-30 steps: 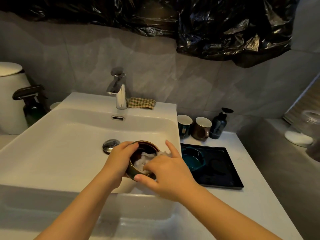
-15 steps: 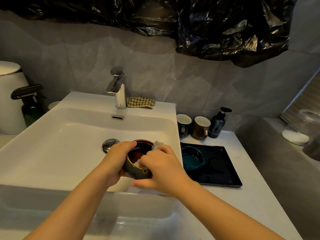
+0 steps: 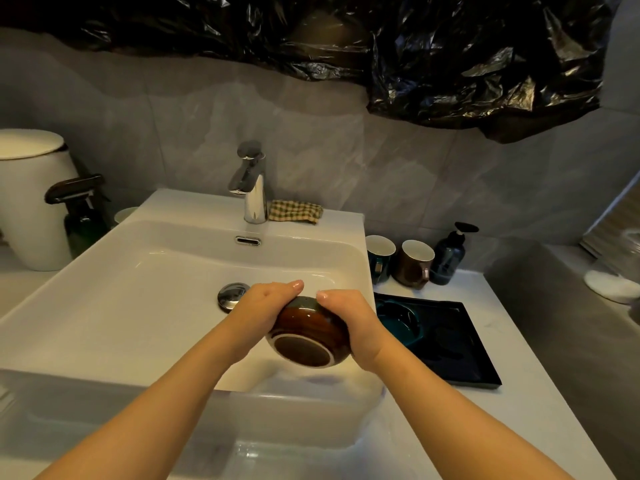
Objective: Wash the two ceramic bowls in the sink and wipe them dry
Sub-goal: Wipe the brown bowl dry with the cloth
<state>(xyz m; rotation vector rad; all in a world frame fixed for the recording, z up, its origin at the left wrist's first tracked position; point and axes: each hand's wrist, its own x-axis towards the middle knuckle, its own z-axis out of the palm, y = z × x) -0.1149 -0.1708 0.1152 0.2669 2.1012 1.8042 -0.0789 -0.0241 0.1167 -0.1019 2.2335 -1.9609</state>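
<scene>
Over the near right part of the white sink (image 3: 138, 306), the brown bowl (image 3: 308, 336) is tipped on its side, its foot ring facing the viewer. The left hand (image 3: 263, 306) and right hand (image 3: 353, 320) clasp its opposite sides, fingers curled over the rim. Just right, the teal bowl (image 3: 398, 317) sits on a black tray (image 3: 460, 351). Farther back stand the drain stopper (image 3: 230, 294), faucet (image 3: 252, 188) and checked cloth (image 3: 296, 211).
</scene>
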